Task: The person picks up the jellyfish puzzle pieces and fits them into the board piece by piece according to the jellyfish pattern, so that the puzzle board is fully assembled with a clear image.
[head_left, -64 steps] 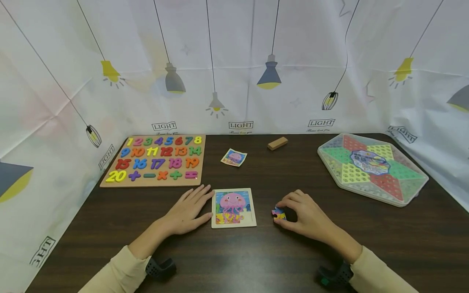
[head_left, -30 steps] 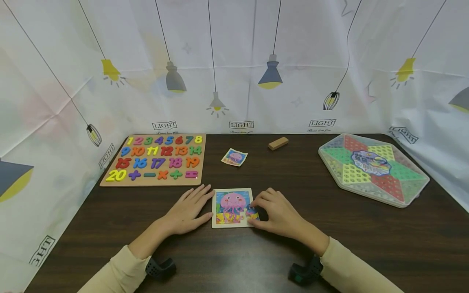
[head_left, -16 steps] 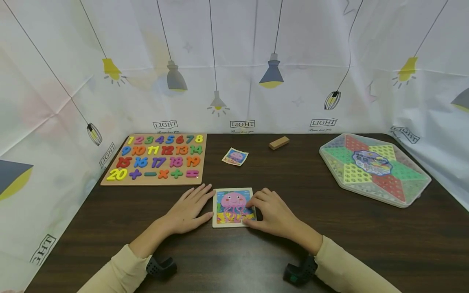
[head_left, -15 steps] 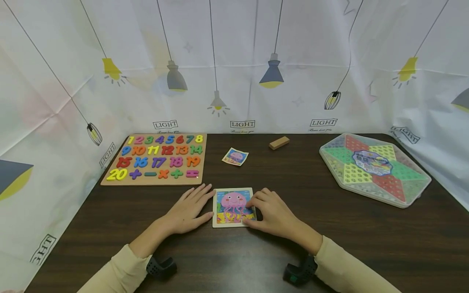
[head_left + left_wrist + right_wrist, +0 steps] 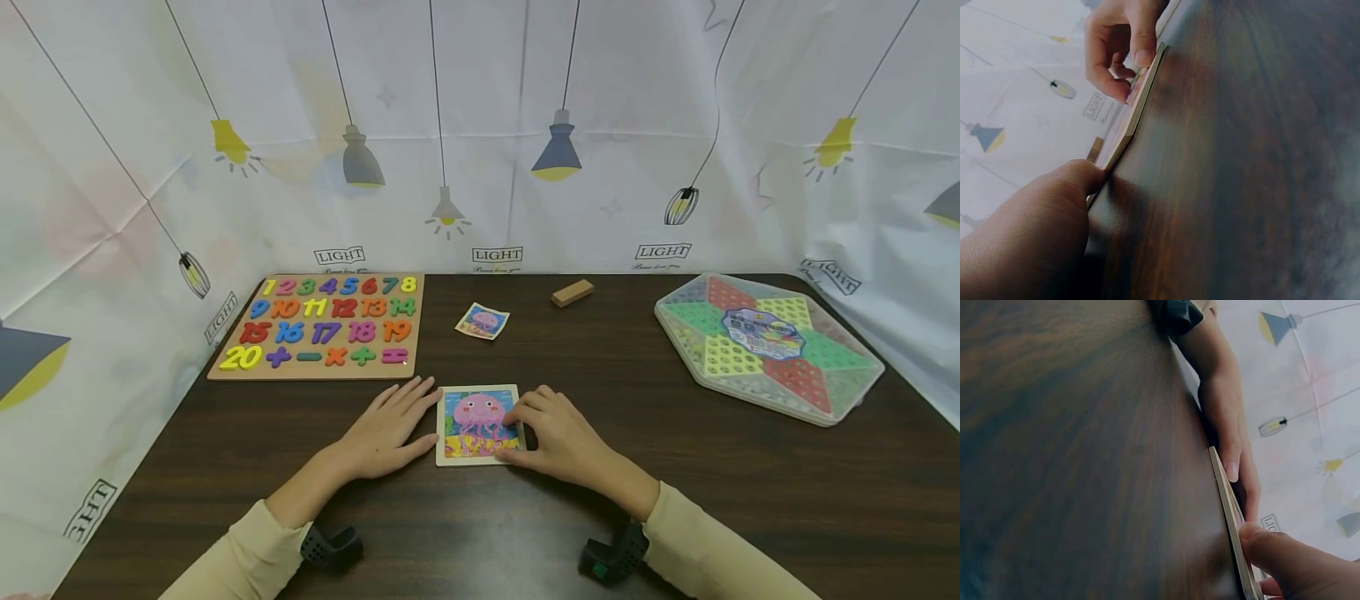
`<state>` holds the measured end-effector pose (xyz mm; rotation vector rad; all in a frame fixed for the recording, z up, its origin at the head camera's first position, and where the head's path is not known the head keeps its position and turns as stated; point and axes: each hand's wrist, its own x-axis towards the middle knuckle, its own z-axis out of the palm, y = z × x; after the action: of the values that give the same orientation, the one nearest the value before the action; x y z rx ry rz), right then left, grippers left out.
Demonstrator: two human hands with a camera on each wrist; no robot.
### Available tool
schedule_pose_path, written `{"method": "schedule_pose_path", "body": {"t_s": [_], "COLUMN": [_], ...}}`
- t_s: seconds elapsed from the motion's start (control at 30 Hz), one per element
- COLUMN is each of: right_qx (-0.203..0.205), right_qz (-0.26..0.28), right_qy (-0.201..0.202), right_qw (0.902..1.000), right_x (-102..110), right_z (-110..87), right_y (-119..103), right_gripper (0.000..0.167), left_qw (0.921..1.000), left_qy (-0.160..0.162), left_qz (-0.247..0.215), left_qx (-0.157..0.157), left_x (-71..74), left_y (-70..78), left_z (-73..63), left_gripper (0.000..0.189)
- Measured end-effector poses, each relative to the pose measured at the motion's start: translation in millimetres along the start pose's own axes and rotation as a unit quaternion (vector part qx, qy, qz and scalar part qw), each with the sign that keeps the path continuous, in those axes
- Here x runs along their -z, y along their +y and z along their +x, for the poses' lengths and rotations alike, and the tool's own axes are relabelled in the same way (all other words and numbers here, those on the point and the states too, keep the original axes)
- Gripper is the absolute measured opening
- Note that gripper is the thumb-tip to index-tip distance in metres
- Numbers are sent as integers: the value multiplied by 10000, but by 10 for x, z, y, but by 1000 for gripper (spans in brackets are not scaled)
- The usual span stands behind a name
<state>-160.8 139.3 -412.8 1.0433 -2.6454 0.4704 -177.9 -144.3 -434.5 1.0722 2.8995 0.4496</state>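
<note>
A square jigsaw puzzle (image 5: 480, 412) with a pink jellyfish picture lies in a pale wooden frame on the table. My left hand (image 5: 390, 431) rests flat on its left side, fingers spread, with thumb and fingertips at the frame's left edge. Over the puzzle's lower right corner, my right hand (image 5: 558, 437) pinches a puzzle piece between thumb and bent fingers; the hand covers most of that piece. In the left wrist view, the right thumb and fingertips (image 5: 1142, 58) press down on the puzzle's top. The right wrist view shows the frame's edge (image 5: 1229, 512) low against the tabletop.
Behind the left hand lies a number board (image 5: 315, 327) with colourful digits. A small jellyfish picture card (image 5: 482, 322) and a wooden block (image 5: 572, 293) lie further back. At the right is a hexagonal Chinese checkers box (image 5: 765, 346). A printed cloth (image 5: 480, 108) hangs behind the table.
My right hand has carried the puzzle piece leftward from the table into the gap at the puzzle's lower right. Over the last half second it barely moves. The left hand stays put.
</note>
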Motion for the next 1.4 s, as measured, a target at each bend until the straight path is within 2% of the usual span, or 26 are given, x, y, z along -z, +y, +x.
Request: {"method": "schedule_pose_path", "body": {"t_s": [0.23,0.57,1.2,1.4], "right_qx": [-55,171,160,283], "right_qz": [56,251,141,33], "right_qy": [35,378,512,649], "right_qw": [10000,9988,9985,9975], "right_x": [5,-39,-65,-72], "right_z": [-12,-25,-42,-53], "right_y": [0,19,16,7], "right_gripper": [40,23,22,22], "left_qw": [10000,9998,9999,10000], "left_qy": [-20,103,88,35], "left_qz": [-1,68,-6,9], "left_qx": [6,-128,-100,-73], "left_x": [9,14,17,31], "left_y": [10,15,11,23], "left_z": [3,-6,1,-2], "left_gripper": [64,64,64,64]}}
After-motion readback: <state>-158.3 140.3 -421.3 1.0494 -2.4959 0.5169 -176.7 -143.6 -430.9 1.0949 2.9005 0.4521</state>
